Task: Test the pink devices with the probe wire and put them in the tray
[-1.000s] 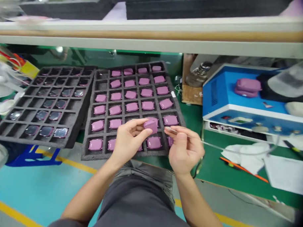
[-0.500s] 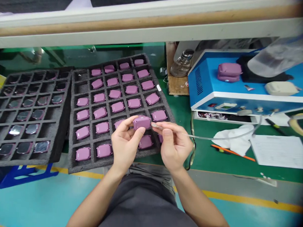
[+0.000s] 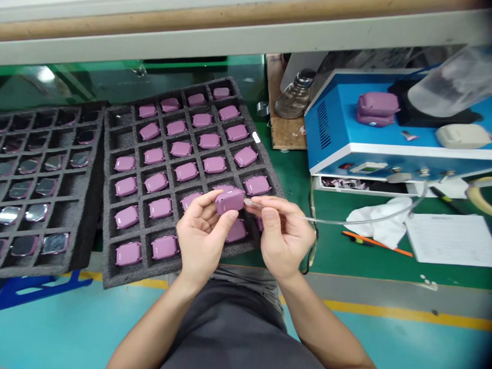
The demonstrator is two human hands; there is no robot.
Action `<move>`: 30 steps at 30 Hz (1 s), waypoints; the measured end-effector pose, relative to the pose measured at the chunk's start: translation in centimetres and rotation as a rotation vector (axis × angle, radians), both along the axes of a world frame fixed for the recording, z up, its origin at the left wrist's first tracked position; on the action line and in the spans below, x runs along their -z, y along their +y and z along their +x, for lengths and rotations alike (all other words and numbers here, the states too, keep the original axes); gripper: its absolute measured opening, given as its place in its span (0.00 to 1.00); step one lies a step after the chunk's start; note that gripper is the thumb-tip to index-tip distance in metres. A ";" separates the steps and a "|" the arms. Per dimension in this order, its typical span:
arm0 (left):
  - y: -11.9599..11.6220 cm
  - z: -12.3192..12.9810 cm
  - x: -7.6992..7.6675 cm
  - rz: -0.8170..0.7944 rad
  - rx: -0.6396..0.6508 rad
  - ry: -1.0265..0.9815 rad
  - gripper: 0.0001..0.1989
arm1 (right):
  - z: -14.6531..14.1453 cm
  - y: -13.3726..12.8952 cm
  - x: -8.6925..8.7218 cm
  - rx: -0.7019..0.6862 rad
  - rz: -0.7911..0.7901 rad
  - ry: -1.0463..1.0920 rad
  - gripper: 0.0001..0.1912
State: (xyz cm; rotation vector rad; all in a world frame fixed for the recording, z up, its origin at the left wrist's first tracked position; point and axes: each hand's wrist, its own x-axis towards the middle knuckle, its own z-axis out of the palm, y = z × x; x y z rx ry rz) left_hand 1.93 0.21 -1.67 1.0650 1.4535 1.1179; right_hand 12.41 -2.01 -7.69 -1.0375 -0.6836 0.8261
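Note:
Between the thumb and fingers of my left hand (image 3: 202,231) is a purple watch case (image 3: 230,200), tilted, its flat side toward me. My right hand (image 3: 283,234) pinches a clear thin tube (image 3: 329,222) near its end. The tube's pale tip meets or nearly meets the right edge of the case; I cannot tell whether they touch. Behind and below both hands lies a dark grey foam tray (image 3: 108,201), with purple watch cases like the held one in most of its compartments. From my right hand the tube curves toward the blue machine (image 3: 333,117).
Further left, another foam tray (image 3: 76,243) holds dark glassy watch parts. On the machine rest stacked purple cases (image 3: 378,107) and a beige case (image 3: 464,136). A glass bottle (image 3: 295,95), white tissue (image 3: 384,221), orange stick (image 3: 379,244) and paper (image 3: 456,237) lie around. A shelf edge (image 3: 235,17) spans above.
The view has shifted slightly, so the trays appear a little further left. Both hands keep their hold; the case in my left hand has turned slightly.

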 end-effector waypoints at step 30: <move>-0.4 0.0 0.0 0.007 0.028 0.014 0.20 | -0.2 0.1 0.1 0.017 0.009 0.011 0.05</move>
